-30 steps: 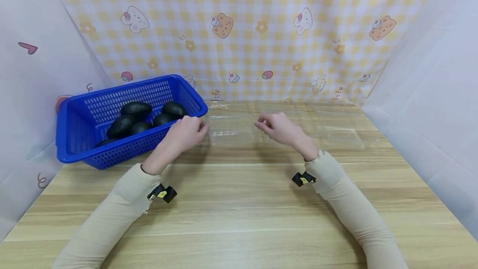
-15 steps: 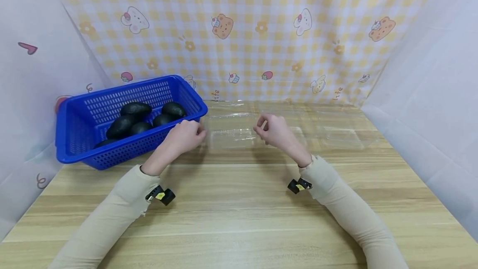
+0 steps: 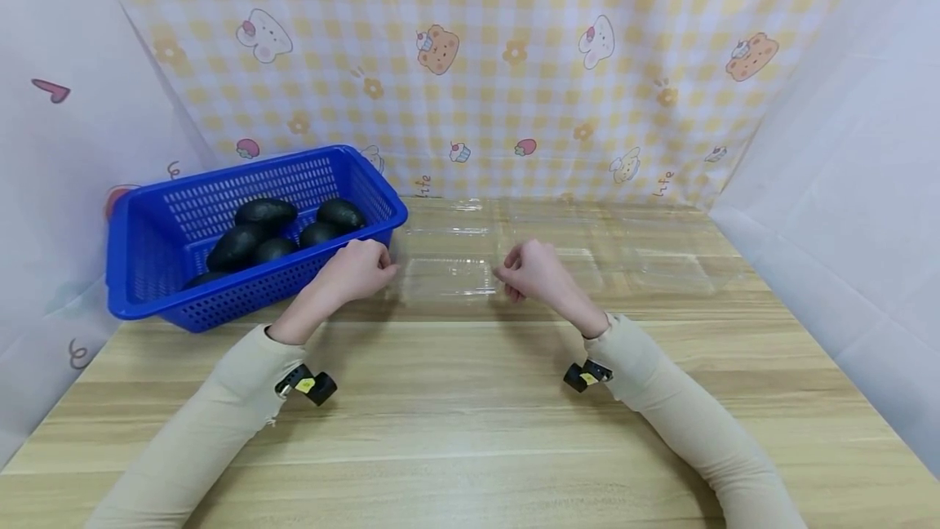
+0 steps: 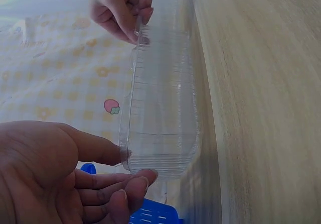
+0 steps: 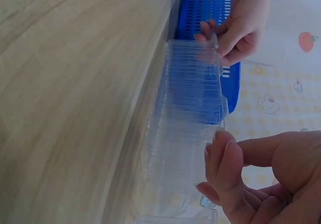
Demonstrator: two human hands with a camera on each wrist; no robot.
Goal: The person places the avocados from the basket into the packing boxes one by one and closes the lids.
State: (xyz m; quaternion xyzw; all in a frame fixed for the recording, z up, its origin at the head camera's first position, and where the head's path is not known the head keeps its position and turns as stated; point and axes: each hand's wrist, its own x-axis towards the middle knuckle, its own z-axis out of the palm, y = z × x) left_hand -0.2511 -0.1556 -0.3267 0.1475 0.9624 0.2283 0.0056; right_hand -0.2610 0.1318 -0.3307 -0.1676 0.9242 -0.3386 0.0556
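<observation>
Both hands hold a clear plastic container point(image 3: 450, 277) by its opposite ends, close over the table at the back middle. My left hand point(image 3: 357, 269) pinches the rim at the left end, and the left wrist view shows its thumb above and fingers below that rim. At the other end my right hand point(image 3: 538, 270) pinches the rim between thumb and fingertips. Ribbed side walls of the container show in the right wrist view. Just left of and behind the left hand stands a blue basket point(image 3: 154, 272) with several dark avocados point(image 3: 235, 247) in it.
More clear plastic containers point(image 3: 671, 268) sit in a row along the back right of the wooden table point(image 3: 470, 415). A yellow checked cloth point(image 3: 514, 104) hangs behind, and white cloth walls point(image 3: 837, 145) close both sides.
The container has come slightly toward me and to the left, with both hands moving along with it. The basket and avocados stay in place.
</observation>
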